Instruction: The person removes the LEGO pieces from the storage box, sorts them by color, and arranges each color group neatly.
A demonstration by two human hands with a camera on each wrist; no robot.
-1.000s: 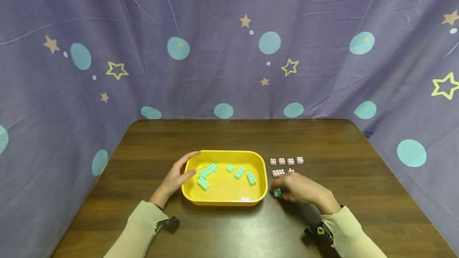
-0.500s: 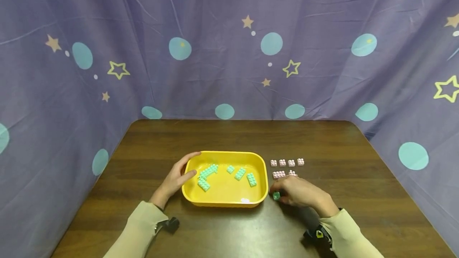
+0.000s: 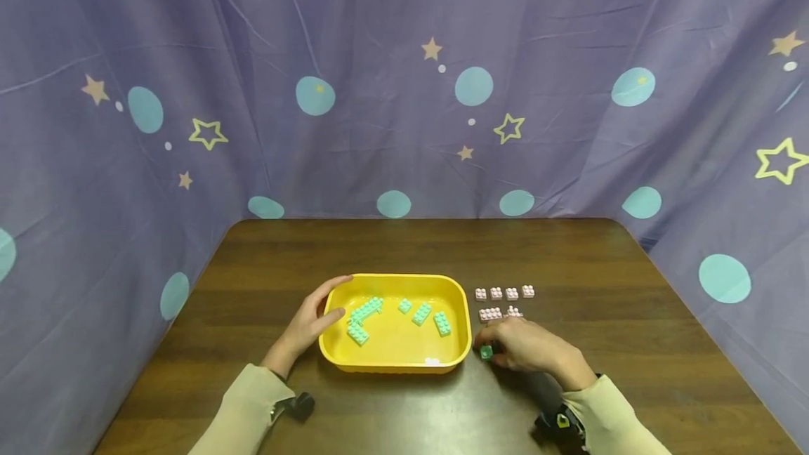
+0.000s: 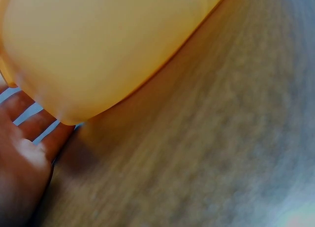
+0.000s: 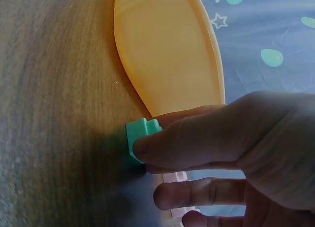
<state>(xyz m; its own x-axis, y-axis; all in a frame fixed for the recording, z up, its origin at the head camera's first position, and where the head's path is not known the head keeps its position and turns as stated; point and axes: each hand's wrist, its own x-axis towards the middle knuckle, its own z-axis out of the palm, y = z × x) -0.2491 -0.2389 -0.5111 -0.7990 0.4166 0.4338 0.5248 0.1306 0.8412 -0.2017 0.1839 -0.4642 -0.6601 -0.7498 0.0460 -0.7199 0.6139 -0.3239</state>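
My right hand [image 3: 524, 347] pinches a green toy brick [image 5: 138, 131] beside the yellow tub [image 3: 395, 357]; my left hand [image 3: 307, 324] grips its end.

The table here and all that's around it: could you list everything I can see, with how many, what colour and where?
Tray: one, yellow, middle of the table
Loose bricks: three, mint green, middle to right of the tray's inside
Brick cluster: count unclear, mint green, left part inside the tray
Held brick: one, green, just right of the tray
Pink bricks: at least six, pale pink, two rows right of the tray; some partly hidden
Table: one, brown, beneath everything
Curtain: purple, printed with stars and dots, behind
Wrist devices: two, black, one per wrist
Sleeves: two, cream, at the bottom
Left hand: one, gripping the tray's left end
Right hand: one, pinching the held brick
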